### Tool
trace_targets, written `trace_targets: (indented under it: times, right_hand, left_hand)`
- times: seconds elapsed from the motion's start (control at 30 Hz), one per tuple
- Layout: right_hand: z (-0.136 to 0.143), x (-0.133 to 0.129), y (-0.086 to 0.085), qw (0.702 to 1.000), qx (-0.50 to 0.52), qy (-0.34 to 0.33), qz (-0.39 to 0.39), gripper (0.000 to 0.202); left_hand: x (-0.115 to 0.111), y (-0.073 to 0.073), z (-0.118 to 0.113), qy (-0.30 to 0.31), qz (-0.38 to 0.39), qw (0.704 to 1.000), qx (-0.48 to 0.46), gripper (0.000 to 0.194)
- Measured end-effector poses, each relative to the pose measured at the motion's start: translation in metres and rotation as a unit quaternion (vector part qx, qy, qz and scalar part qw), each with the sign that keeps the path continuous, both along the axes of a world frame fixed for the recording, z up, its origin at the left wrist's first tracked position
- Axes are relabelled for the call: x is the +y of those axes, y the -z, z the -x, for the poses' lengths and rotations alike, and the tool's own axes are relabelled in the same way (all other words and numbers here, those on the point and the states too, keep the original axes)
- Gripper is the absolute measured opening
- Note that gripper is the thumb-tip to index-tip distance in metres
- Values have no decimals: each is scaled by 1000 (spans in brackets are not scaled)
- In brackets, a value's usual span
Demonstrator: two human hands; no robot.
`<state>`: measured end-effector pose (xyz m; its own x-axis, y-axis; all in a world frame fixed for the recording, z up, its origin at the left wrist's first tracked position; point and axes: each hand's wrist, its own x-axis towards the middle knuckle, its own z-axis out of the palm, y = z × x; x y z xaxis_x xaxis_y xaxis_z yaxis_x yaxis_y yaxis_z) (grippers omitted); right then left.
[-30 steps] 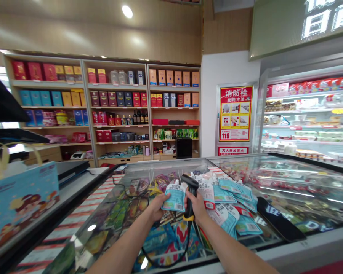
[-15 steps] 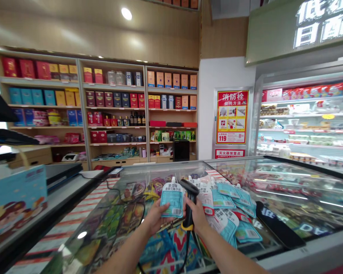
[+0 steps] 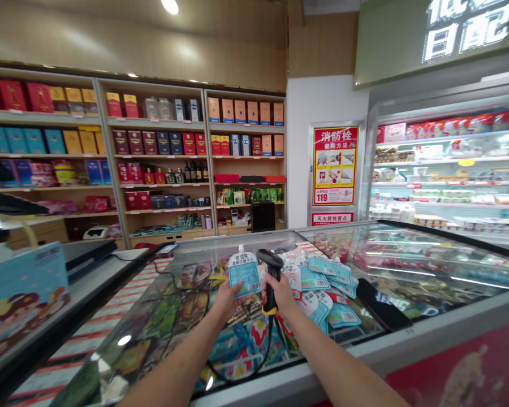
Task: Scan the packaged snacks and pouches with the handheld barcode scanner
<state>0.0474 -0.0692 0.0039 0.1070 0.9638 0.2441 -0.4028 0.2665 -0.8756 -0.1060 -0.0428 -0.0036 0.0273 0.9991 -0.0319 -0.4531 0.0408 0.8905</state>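
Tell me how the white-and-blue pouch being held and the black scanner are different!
The flat white-and-blue plastic pouch has a spout on top; the black pistol-shaped scanner has a handle below. The left hand holds the pouch; the right hand holds the scanner. Both are held roughly upright.

"金银花" on pouch (image 3: 245, 273), "消防栓" and "119" on poster (image 3: 335, 166), "日配" on lit panel (image 3: 441, 45)
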Motion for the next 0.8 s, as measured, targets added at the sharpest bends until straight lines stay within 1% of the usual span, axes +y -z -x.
trace_targets:
  times: [0.07, 0.13, 0.2, 0.23, 0.27, 0.33, 0.4, 0.47, 0.53, 0.6, 0.67, 0.73, 0.8]
  right_hand:
    - [-8, -8, -8, 1000, 3, 3, 10, 46]
    - [-15, -17, -10, 1000, 15, 0, 25, 49]
    - [-24, -29, -7, 999, 35, -1, 32, 52]
    - [-28, -35, -4, 998, 43, 2, 35, 54]
    - [-32, -41, 0, 998, 47, 8, 32, 54]
    - [-41, -52, 8, 998, 25, 34, 48, 54]
    - [-49, -59, 16, 996, -4, 52, 69, 53]
    - [-53, -61, 22, 996, 11, 71, 59, 52]
    - [-53, -56, 21, 997, 13, 57, 49, 53]
    - [-48, -45, 11, 999, 12, 33, 33, 51]
    - [-41, -27, -8, 999, 33, 43, -4, 49]
    - [-32, -7, -27, 999, 22, 28, 1, 50]
    - [-23, 13, -42, 1000, 17, 4, 14, 51]
  left_hand:
    - [3, -12, -9, -20, -7, 1000, -20, 24]
    - [6, -23, -20, -28, -7, 999, -35, 20]
    - [9, -29, -31, -32, 2, 999, -39, 16]
    - [11, -28, -36, -36, 9, 999, -38, 15]
    - [13, -26, -39, -43, 14, 998, -36, 15]
    - [17, -18, -44, -52, 16, 998, -32, 15]
    - [21, -7, -44, -40, 10, 999, -30, 16]
    - [26, 1, -42, -16, 7, 1000, -26, 17]
    - [30, 4, -40, -5, 4, 1000, -29, 18]
    - [32, 0, -37, -10, -1, 999, -43, 18]
    - [35, -7, -33, -25, -12, 998, -65, 17]
    - [39, -14, -25, -48, -17, 995, -85, 17]
    - [44, -17, -16, -74, -17, 992, -98, 18]
